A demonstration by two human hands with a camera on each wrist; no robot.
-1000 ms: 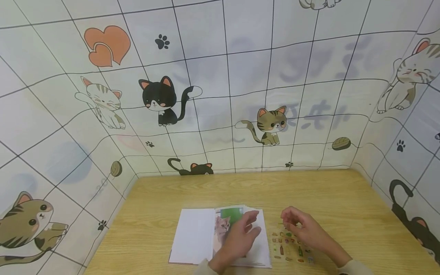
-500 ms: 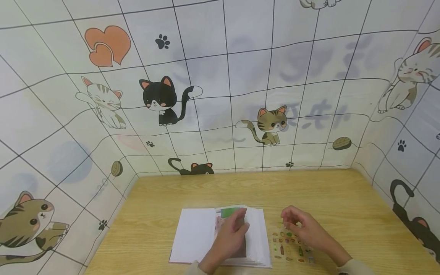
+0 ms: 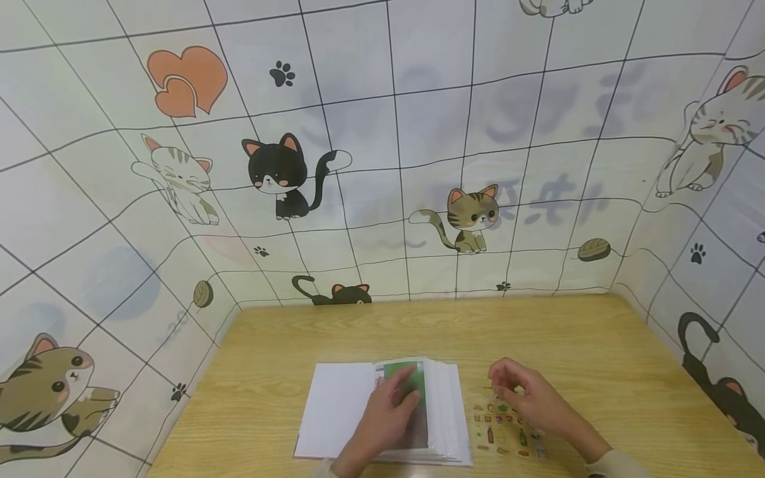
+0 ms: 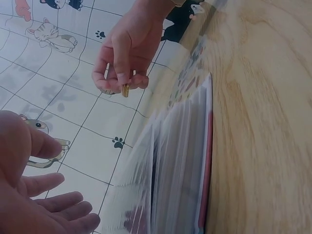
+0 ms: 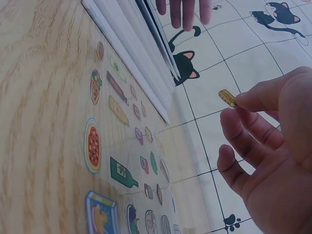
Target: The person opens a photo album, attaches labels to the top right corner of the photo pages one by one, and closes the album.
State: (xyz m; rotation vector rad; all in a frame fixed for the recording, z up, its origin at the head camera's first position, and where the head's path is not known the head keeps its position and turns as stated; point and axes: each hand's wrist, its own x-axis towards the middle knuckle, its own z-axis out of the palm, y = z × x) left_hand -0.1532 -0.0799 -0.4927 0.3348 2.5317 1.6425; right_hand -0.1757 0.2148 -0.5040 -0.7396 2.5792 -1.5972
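An open photo album (image 3: 337,405) with clear-sleeved pages lies on the table. Over its right side is my left hand (image 3: 382,417), fingers extended and holding nothing. Part of a green-topped picture (image 3: 412,378) shows past that hand. To the album's right, my right hand (image 3: 532,397) is raised above a clear sticker sheet (image 3: 502,438) of small food pictures. In the right wrist view, its thumb and index finger pinch a tiny sticker (image 5: 227,98) that looks like a hot dog or filled roll. The left wrist view shows this sticker (image 4: 125,91) edge-on, apart from the album.
The wooden table (image 3: 287,332) runs back to a wall covering (image 3: 382,199) printed with cats and grid lines. Similar covering encloses the left and right sides. Bottle stickers (image 5: 122,173) and pizza stickers (image 5: 92,146) sit on the sheet.
My left hand has moved leftward across the album. The cat picture has become covered and the album's right-hand page edges now show fanned out. My right hand stays in place.
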